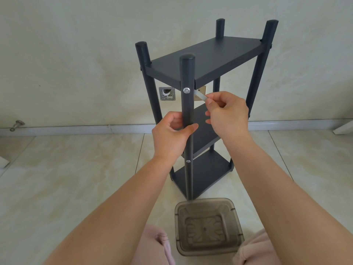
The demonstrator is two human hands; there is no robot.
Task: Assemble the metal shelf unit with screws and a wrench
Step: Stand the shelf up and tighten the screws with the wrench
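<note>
Nearest you, the brown plastic tray [209,226] sits on the floor by your knees; a careless knee could knock it. Your left hand [172,134] wraps the shelf's front post [187,119], steadying it. Your right hand [227,113] pinches the small wrench [200,96] beside the screw [186,90]; that light grip could slip and drop it.

Single head-worn view, wide-angle, looking forward and down — close above the floor [76,178], facing wall [76,44]
</note>
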